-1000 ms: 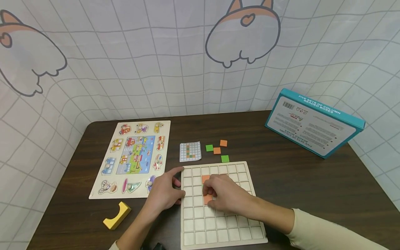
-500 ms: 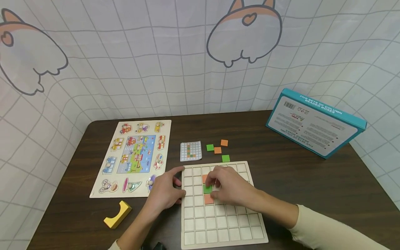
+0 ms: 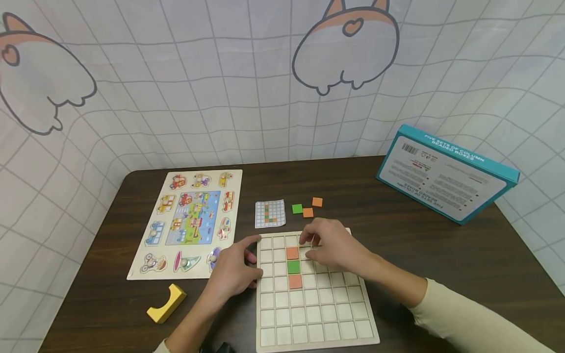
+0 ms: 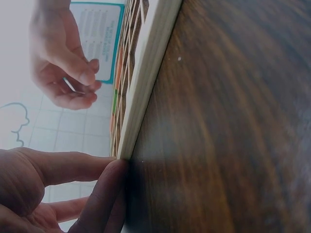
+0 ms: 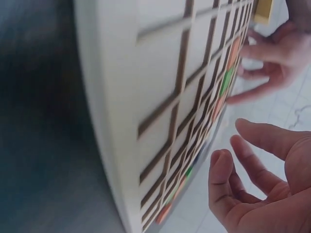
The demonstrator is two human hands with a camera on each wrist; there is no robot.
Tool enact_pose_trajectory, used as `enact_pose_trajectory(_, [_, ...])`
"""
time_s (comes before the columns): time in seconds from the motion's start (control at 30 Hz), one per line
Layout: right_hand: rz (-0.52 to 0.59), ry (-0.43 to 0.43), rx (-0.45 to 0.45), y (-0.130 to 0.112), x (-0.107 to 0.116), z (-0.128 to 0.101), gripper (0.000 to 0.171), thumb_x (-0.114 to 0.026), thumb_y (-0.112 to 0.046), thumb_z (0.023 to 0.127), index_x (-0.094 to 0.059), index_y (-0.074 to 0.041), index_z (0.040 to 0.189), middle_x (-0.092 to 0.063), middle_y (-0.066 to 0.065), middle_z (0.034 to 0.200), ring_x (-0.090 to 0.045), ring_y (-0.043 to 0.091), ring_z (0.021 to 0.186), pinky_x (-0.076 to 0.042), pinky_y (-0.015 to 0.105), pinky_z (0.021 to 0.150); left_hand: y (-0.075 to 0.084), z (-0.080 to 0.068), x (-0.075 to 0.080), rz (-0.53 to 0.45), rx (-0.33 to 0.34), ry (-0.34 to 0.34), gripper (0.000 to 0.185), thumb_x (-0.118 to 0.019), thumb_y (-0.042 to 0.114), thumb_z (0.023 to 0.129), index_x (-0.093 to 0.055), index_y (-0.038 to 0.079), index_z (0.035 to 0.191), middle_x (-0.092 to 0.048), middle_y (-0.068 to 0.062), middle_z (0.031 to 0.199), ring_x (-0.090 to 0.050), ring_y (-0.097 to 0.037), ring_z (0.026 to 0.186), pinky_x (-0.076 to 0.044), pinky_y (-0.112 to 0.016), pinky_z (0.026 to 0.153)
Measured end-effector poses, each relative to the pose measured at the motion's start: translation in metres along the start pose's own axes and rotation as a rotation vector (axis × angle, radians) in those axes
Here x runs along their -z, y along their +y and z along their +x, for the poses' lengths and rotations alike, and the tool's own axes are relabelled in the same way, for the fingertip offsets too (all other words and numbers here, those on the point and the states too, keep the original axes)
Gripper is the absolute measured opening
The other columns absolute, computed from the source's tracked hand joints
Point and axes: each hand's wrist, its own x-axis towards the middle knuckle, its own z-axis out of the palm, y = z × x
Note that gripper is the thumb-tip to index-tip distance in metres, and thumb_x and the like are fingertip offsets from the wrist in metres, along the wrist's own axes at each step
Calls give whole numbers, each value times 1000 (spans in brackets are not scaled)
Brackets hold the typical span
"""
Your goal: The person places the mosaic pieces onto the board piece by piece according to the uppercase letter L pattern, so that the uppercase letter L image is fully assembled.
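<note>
A wooden grid board [image 3: 326,314] carries a column of three square tiles: an orange tile [image 3: 293,253], a green tile [image 3: 293,267] and another orange tile [image 3: 295,281]. My left hand [image 3: 234,269] touches the board's left edge with thumb and fingertips, index finger at the far-left corner. In the left wrist view, its fingertips meet the board's pale rim [image 4: 141,104]. My right hand [image 3: 335,245] hovers over the far part of the board, loosely curled. The right wrist view shows a gap between its thumb and fingers [image 5: 221,167], with nothing held.
Beyond the board lie a pattern card [image 3: 270,214], a loose green tile [image 3: 297,209] and two orange tiles [image 3: 308,213]. A picture puzzle [image 3: 183,260] and yellow arch block [image 3: 166,305] are at left. A teal box [image 3: 446,174] stands at back right.
The right hand has let go of the green tile in the column and moved away toward the far edge. It now covers where another loose green tile lay. The left hand stays put.
</note>
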Motion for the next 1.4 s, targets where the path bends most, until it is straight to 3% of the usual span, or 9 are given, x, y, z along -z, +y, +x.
enact_pose_trajectory(0.33, [4, 48, -73, 30, 21, 15, 20, -73, -1, 87, -79, -13, 102, -68, 7, 104, -58, 18, 85, -50, 32, 74, 1, 0, -1, -2, 2, 0, 75, -79, -7, 76, -58, 11, 146, -58, -9, 88, -62, -16, 47, -55, -28, 46])
enact_pose_trajectory(0.83, [-10, 39, -100, 55, 25, 32, 21, -70, 1, 91, -81, -12, 103, -69, 7, 104, -62, 18, 87, -55, 37, 78, -1, 1, -2, -13, 0, 0, 76, -78, -8, 75, -59, 9, 146, -59, -11, 90, -64, -15, 48, -57, -29, 46])
enact_pose_trajectory(1.13, [-7, 56, -86, 59, 26, 36, 17, -79, -3, 87, -79, -10, 103, -69, 8, 106, -64, 21, 91, -58, 40, 81, -1, 0, -1, 4, -11, 5, 76, -79, -7, 75, -58, 9, 146, -59, -11, 89, -63, -15, 47, -56, -29, 45])
enact_pose_trajectory(1.4, [-18, 90, -57, 59, 23, 40, 16, -84, -3, 83, -78, -8, 98, -71, 8, 102, -64, 18, 85, -58, 37, 78, 0, 0, -1, 5, -4, 8, 76, -79, -7, 75, -59, 10, 146, -59, -10, 89, -63, -15, 47, -56, -29, 45])
